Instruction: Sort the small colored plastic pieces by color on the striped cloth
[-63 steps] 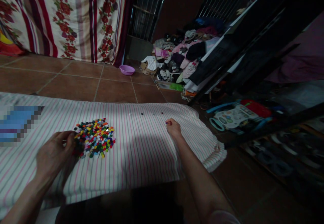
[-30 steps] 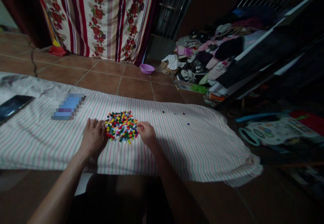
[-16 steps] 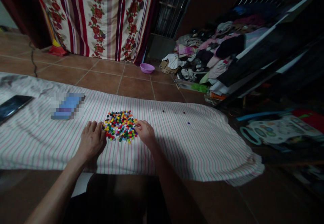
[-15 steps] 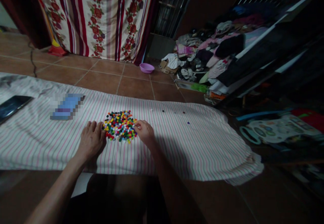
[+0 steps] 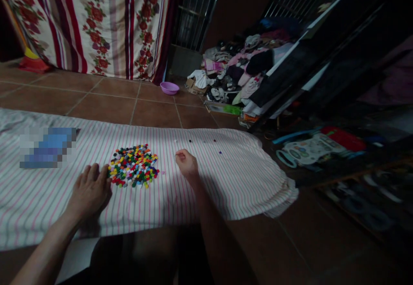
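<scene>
A pile of small coloured cubes [image 5: 134, 167] lies spread on the striped cloth [image 5: 245, 182]. My left hand [image 5: 88, 190] rests palm down at the pile's left edge, fingers outstretched and touching or nearly touching the outermost cubes. To the right of the pile, my right hand [image 5: 188, 164] hovers over the cloth with thumb and fingertips pinched together; whatever is between them is too small to make out. A pale pink piece [image 5: 163, 172] sits just off the pile's right side. Several single pieces lie farther right, among them a black one [image 5: 190, 140] and a blue one [image 5: 220, 152].
A blurred-out flat blue object [image 5: 53, 147] lies on the cloth at the left. Beyond the cloth, a purple basin [image 5: 169, 88] stands on the tiled floor, near a heap of clothes [image 5: 238, 68]. A colourful plastic item [image 5: 309, 149] is at the right.
My right hand has moved from the pile's right edge out to the right, fingertips pinched. My left hand stays beside the pile. The view has turned to the right.
</scene>
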The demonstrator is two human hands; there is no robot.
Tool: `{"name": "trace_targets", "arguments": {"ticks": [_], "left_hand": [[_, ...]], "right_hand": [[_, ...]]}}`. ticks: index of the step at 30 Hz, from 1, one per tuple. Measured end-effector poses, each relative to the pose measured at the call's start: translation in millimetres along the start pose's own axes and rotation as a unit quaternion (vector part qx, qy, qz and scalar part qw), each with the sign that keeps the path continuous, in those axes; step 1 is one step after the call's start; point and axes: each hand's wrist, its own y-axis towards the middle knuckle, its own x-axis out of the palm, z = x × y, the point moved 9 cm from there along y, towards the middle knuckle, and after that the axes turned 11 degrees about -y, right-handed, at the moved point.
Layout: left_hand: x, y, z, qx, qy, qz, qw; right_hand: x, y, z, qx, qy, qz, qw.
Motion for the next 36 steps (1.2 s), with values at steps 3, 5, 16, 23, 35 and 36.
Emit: {"name": "trace_targets", "arguments": {"ticks": [3, 5, 16, 23, 35, 36], "left_hand": [[-1, 1, 0, -0.002, 0.005, -0.002, 1.000], [0, 1, 0, -0.002, 0.011, -0.010, 1.000], [5, 0, -10, 0.008, 0.005, 0.017, 1.000], [5, 0, -10, 0.018, -0.011, 0.036, 0.999], [4, -1, -8, 0.007, 0.021, 0.006, 1.000], [4, -1, -9, 0.005, 0.016, 0.009, 1.000]], "right_hand": [[-16, 3, 30, 0.054, 0.055, 0.012, 0.997], [-22, 3, 41, 0.064, 0.069, 0.007, 0.996], [-100, 12, 89, 0.062, -0.147, 0.145, 0.977], [-106, 21, 103, 0.034, -0.186, 0.184, 0.965], [-95, 26, 107, 0.019, -0.191, 0.145, 0.971], [-94, 26, 107, 0.018, -0.194, 0.144, 0.970]]}}
